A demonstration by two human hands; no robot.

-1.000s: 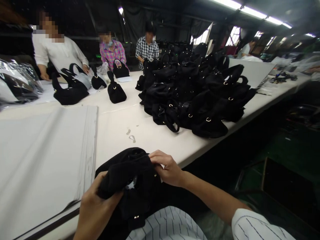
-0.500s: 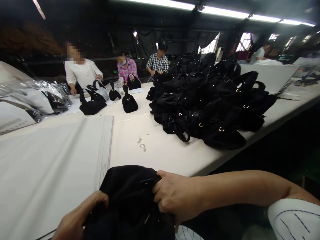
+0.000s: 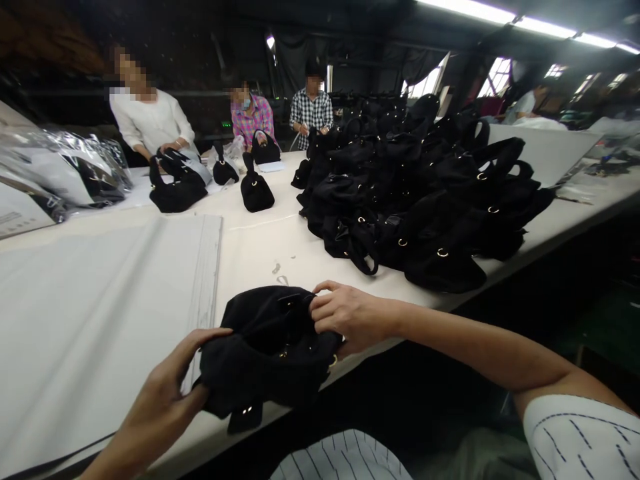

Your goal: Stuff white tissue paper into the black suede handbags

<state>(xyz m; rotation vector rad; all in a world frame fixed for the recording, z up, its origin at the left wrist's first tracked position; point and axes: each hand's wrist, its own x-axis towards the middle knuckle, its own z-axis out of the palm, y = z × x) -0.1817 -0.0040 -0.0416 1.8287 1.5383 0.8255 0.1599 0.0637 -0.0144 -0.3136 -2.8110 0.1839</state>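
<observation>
Down at the table's [image 3: 260,250] near edge, the left hand [image 3: 167,390] clasps a black bag [image 3: 265,373] by its left side, thumb and fingers spread around the cloth. The right hand [image 3: 353,315], fingers bent close together, grips the bag's right upper edge, beside the paper stack [image 3: 110,300].

A big stack of white sheets [image 3: 110,320] lies flat on the long pale table [image 3: 255,250]. Shiny clear plastic bags [image 3: 93,163] sit behind it. Across the table are a person in white [image 3: 150,123], a person in pink checks [image 3: 256,115] and a person in black-and-white checks [image 3: 311,110]. Bright lights [image 3: 470,8] shine above.
</observation>
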